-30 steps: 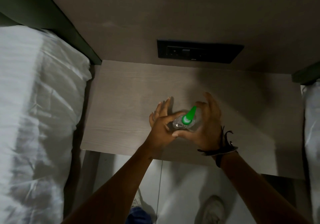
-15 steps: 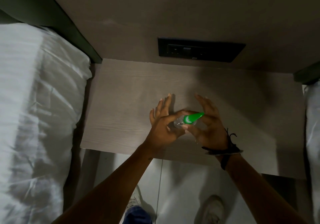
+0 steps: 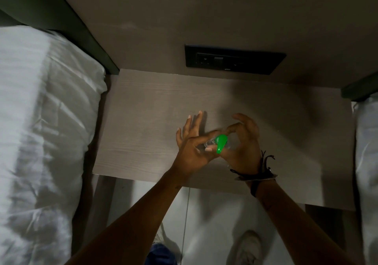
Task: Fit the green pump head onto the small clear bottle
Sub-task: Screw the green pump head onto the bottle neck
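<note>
**Pump head turned round on the bottle**

Over the last second the green pump head [image 3: 221, 143] has swung from pointing away to pointing back at the person, which suggests screwing down. The left hand [image 3: 193, 146] pinches the small clear bottle [image 3: 210, 142] above the worktop [image 3: 143, 111]; the right hand [image 3: 244, 144] curls closed on the head. The neck joint is hidden by fingers.

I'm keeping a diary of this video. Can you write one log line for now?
left hand pinches small clear plastic bottle | right hand curls around green plastic pump head | above grey wooden bedside table
</note>
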Demonstrator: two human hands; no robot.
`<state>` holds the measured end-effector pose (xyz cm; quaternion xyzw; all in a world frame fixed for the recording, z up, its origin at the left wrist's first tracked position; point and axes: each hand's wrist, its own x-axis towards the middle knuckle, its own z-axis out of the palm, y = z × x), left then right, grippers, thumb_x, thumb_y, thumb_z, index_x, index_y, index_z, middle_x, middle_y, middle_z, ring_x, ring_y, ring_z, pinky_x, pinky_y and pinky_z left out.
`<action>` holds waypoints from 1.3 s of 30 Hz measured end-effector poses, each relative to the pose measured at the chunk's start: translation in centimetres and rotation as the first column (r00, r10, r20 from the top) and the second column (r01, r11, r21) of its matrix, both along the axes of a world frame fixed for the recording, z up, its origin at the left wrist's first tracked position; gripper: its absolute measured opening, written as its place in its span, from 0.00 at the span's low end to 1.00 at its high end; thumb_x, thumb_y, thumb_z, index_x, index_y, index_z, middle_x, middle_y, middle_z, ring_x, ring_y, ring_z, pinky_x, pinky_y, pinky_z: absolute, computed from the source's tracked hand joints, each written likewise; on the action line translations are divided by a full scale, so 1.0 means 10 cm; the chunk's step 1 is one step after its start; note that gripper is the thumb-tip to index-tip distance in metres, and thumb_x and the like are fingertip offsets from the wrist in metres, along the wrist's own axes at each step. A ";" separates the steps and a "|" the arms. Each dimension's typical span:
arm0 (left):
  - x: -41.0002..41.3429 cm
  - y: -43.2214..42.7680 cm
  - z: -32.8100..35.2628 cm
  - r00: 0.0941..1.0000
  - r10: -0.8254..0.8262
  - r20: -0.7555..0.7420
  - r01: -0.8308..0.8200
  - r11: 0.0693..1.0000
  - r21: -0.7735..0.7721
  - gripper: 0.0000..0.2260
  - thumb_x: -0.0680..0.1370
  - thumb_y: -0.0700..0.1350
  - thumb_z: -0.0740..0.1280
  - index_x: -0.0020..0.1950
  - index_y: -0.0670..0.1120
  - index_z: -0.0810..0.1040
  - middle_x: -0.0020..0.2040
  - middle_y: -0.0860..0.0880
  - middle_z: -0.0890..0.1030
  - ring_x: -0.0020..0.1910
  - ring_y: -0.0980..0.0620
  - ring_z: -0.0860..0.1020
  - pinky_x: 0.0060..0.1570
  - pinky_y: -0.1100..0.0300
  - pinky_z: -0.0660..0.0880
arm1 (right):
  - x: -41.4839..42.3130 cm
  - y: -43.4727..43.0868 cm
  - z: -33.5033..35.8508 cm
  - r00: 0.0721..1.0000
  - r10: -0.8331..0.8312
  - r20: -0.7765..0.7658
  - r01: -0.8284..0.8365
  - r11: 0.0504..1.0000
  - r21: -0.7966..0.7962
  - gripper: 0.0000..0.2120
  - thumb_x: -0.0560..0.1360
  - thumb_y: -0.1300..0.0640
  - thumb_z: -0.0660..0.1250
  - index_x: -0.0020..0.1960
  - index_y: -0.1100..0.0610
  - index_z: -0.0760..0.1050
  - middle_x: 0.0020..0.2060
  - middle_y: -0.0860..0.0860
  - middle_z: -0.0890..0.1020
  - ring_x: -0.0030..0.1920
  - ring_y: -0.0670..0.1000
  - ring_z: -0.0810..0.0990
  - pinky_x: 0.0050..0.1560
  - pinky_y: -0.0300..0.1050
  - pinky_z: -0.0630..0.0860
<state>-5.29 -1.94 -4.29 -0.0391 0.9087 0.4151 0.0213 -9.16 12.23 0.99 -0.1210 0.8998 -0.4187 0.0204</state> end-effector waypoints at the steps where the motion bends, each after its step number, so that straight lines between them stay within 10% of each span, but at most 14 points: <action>1: 0.00 0.01 0.00 1.000 0.004 -0.006 -0.004 1.000 -0.006 0.20 0.67 0.58 0.71 0.58 0.59 0.79 0.77 0.53 0.51 0.77 0.47 0.44 0.71 0.40 0.40 | 0.01 0.00 0.00 0.999 0.015 0.029 -0.015 1.000 0.005 0.30 0.54 0.54 0.84 0.51 0.62 0.78 0.64 0.64 0.72 0.66 0.61 0.68 0.64 0.58 0.68; 7: 0.00 0.04 -0.04 1.000 0.027 0.006 -0.027 0.999 0.021 0.16 0.66 0.59 0.74 0.51 0.57 0.81 0.78 0.53 0.52 0.77 0.51 0.43 0.71 0.43 0.38 | -0.01 0.09 -0.05 0.996 0.090 0.013 -0.090 0.996 -0.002 0.17 0.60 0.60 0.81 0.47 0.61 0.82 0.62 0.63 0.76 0.67 0.65 0.68 0.67 0.65 0.65; 10: 0.02 0.06 -0.10 0.996 0.083 -0.038 -0.082 0.996 0.031 0.09 0.67 0.56 0.73 0.43 0.54 0.80 0.76 0.56 0.53 0.76 0.52 0.44 0.71 0.44 0.38 | -0.01 0.01 -0.02 0.998 -0.011 0.054 0.010 1.000 0.009 0.29 0.53 0.53 0.84 0.49 0.61 0.79 0.64 0.62 0.73 0.66 0.62 0.68 0.66 0.58 0.68; 12: 0.03 0.07 -0.11 0.994 0.091 -0.061 -0.088 0.995 0.046 0.10 0.67 0.58 0.71 0.44 0.55 0.80 0.77 0.54 0.54 0.76 0.50 0.44 0.71 0.42 0.40 | 0.00 0.04 -0.02 0.993 0.082 0.090 -0.083 0.997 0.004 0.33 0.58 0.53 0.82 0.60 0.60 0.75 0.70 0.64 0.66 0.71 0.63 0.62 0.69 0.59 0.63; 16: 0.01 0.08 -0.08 0.996 0.083 -0.015 -0.083 0.996 0.042 0.20 0.66 0.66 0.64 0.51 0.57 0.81 0.78 0.52 0.54 0.77 0.51 0.43 0.71 0.40 0.40 | -0.01 0.09 -0.03 0.997 0.078 -0.019 -0.077 0.997 0.005 0.16 0.60 0.57 0.80 0.45 0.63 0.82 0.61 0.66 0.75 0.66 0.69 0.67 0.67 0.63 0.64; 21: 0.03 0.08 -0.07 0.997 0.082 0.002 -0.082 0.996 0.028 0.23 0.67 0.66 0.64 0.60 0.62 0.76 0.78 0.53 0.52 0.76 0.53 0.41 0.70 0.41 0.38 | 0.00 0.09 -0.03 0.992 0.116 0.051 -0.120 0.989 0.086 0.31 0.58 0.50 0.81 0.57 0.61 0.77 0.69 0.65 0.67 0.70 0.67 0.63 0.67 0.67 0.63; 25: 0.00 0.07 -0.04 0.998 0.058 0.029 -0.060 0.997 0.048 0.23 0.67 0.62 0.70 0.61 0.61 0.76 0.79 0.53 0.50 0.76 0.54 0.39 0.71 0.40 0.38 | 0.02 0.18 -0.06 0.991 0.113 -0.074 -0.102 0.986 0.134 0.17 0.60 0.54 0.80 0.45 0.60 0.82 0.63 0.62 0.76 0.68 0.67 0.67 0.60 0.73 0.66; 30: 0.00 0.07 -0.02 0.998 0.055 0.024 -0.057 0.996 0.067 0.23 0.67 0.62 0.69 0.61 0.62 0.75 0.77 0.54 0.50 0.76 0.52 0.41 0.71 0.42 0.37 | 0.02 0.09 -0.04 1.000 0.007 0.027 -0.009 0.996 0.087 0.35 0.56 0.47 0.82 0.59 0.58 0.75 0.71 0.62 0.65 0.72 0.63 0.61 0.68 0.67 0.63; 35: -0.04 0.04 -0.01 0.999 0.021 0.039 -0.023 0.998 0.064 0.23 0.68 0.59 0.71 0.61 0.65 0.71 0.78 0.53 0.51 0.76 0.50 0.42 0.71 0.37 0.41 | 0.02 0.06 -0.06 1.000 0.011 -0.007 -0.011 0.999 0.051 0.16 0.60 0.59 0.81 0.45 0.63 0.82 0.62 0.64 0.76 0.67 0.67 0.67 0.62 0.71 0.67; 39: -0.03 0.04 -0.02 0.999 0.026 0.033 -0.027 0.999 0.024 0.19 0.70 0.62 0.66 0.60 0.63 0.75 0.77 0.55 0.50 0.77 0.48 0.43 0.72 0.36 0.42 | 0.06 0.00 -0.04 0.995 -0.098 0.036 0.095 0.992 0.080 0.34 0.53 0.46 0.83 0.52 0.61 0.76 0.66 0.61 0.72 0.67 0.62 0.69 0.61 0.68 0.70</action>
